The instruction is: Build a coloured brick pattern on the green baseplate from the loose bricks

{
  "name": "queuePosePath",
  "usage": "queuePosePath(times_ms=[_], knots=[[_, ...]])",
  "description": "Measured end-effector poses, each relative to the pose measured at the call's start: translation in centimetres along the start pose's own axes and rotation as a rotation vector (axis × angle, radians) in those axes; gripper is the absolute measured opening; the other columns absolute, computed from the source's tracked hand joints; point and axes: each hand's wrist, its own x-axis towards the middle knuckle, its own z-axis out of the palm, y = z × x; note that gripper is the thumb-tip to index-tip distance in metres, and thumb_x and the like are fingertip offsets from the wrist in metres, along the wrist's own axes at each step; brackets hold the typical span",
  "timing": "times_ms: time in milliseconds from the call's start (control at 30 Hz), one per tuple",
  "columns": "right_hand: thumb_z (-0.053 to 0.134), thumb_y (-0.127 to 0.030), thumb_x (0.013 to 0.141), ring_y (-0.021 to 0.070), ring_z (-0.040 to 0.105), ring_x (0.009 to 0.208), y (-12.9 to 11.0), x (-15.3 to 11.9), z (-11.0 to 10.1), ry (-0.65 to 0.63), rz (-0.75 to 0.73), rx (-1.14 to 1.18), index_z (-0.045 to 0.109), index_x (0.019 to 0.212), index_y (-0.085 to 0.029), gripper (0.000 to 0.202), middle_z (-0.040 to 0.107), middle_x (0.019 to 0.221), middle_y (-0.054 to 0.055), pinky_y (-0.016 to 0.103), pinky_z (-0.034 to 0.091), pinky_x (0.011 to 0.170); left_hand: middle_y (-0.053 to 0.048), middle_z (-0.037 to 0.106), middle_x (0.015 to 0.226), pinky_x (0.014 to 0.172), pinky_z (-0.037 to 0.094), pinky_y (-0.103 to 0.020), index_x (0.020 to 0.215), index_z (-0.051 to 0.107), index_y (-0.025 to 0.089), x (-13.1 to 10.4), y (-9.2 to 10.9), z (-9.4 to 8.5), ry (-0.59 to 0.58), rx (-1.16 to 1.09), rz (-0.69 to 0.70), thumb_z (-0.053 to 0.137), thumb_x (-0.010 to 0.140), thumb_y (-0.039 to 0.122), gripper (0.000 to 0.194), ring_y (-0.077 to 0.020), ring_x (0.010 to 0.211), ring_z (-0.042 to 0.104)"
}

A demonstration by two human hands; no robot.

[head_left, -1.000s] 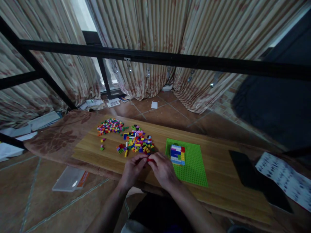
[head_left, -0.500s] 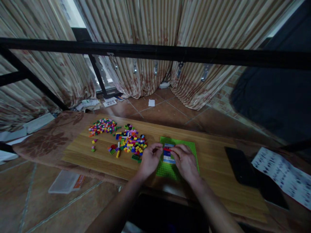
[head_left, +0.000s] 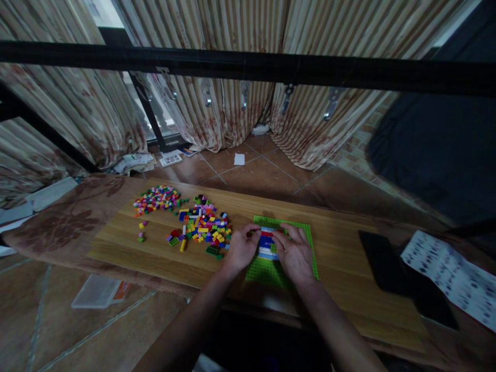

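A long red brick [head_left: 267, 234] lies across the far part of a flat block of blue and white bricks [head_left: 267, 250]. That block sits on a green baseplate [head_left: 263, 272]. My left hand [head_left: 242, 248] is curled at the red brick's left end, thumb and forefinger closed on it. From the other side, my right hand [head_left: 295, 252] pinches the right end with its fingers bent. Fingertips partly hide both ends of the brick.
Left of the baseplate lie a pile of mixed bricks [head_left: 205, 225] and a pile of smaller pieces [head_left: 158, 199]. A dark tablet-like slab [head_left: 382, 263] and a printed sheet [head_left: 451, 276] are at the right. A black rail [head_left: 248, 66] crosses beyond the wooden board [head_left: 155, 253].
The red brick has gone from being held between my fingers over the block to lying level across it. Both hands now press at its ends. The view has tilted slightly.
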Motion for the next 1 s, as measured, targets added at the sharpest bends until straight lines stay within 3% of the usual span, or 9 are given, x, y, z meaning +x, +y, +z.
queuePosePath(times_ms=[267,433,667,800,1000], knots=[[0.049,-0.03,0.093,0.024,0.051,0.1,-0.2,-0.1,0.2,0.024,-0.001,-0.041,0.072,0.103,-0.023,0.026,0.06,0.12,0.009,0.038,0.046,0.088,-0.004,0.073,0.09,0.075,0.054,-0.026,0.096,0.07,0.016,0.1,0.3,0.2,0.017,0.043,-0.029,0.057,0.084,0.023,0.019,-0.0155,0.078,0.067],[0.049,-0.032,0.092,0.0248,0.052,0.103,-0.2,-0.4,0.0,0.04,0.065,0.052,0.072,0.103,-0.022,0.027,0.061,0.119,0.009,0.04,0.046,0.088,-0.004,0.073,0.089,0.07,0.053,-0.025,0.097,0.07,0.016,0.1,0.6,0.3,0.021,0.069,-0.045,0.057,0.085,0.024,0.02,-0.0147,0.073,0.067],[0.05,-0.043,0.088,0.0232,0.058,0.102,0.9,-0.2,0.1,0.102,0.382,0.419,0.07,0.103,-0.019,0.034,0.066,0.107,0.01,0.041,0.045,0.093,-0.004,0.073,0.087,0.066,0.051,-0.024,0.098,0.07,0.016,0.4,0.8,0.5,0.031,0.079,-0.075,0.057,0.083,0.021,0.021,-0.0144,0.071,0.066],[0.055,-0.048,0.081,0.0214,0.062,0.086,1.0,0.6,0.7,0.017,0.557,0.552,0.07,0.102,-0.018,0.04,0.068,0.101,0.01,0.038,0.048,0.082,-0.004,0.073,0.086,0.062,0.051,-0.023,0.102,0.07,0.015,0.6,0.2,0.9,0.04,0.017,-0.107,0.057,0.082,0.022,0.024,-0.0139,0.068,0.065],[0.062,-0.048,0.074,0.02,0.063,0.075,0.9,0.8,2.4,-0.037,0.688,0.77,0.072,0.099,-0.019,0.04,0.072,0.092,0.007,0.033,0.049,0.07,-0.003,0.073,0.081,0.058,0.05,-0.022,0.105,0.07,0.016,0.8,-0.4,1.4,0.013,-0.139,-0.182,0.057,0.079,0.02,0.029,-0.0125,0.061,0.063]])
